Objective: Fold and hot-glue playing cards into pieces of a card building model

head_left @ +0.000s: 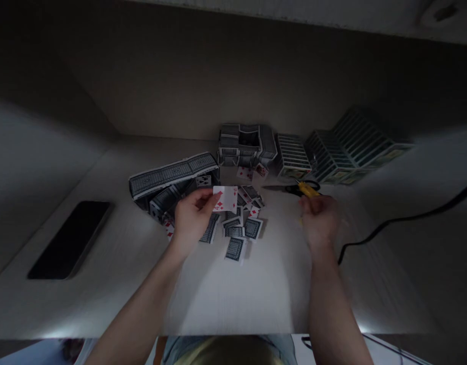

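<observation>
My left hand (193, 215) is closed, pinching a playing card (226, 197), the four of diamonds, face up above a loose pile. My right hand (320, 220), a little blurred, is wrapped round a yellow tool (308, 189) that looks like a glue gun; its narrow tip points away and left. Most of it is hidden in my fist. Between my hands lie several small folded cards (235, 248) with dark patterned backs. Beyond the left hand stands a long open structure (174, 175) made of cards, with more cards inside.
At the back are a boxy card model (246, 144) and stepped card stacks (294, 154). Dark-handled scissors (275, 188) lie beside the yellow tool. A black phone (70, 238) rests at left. A black cable (400, 219) runs in from the right towards my right wrist.
</observation>
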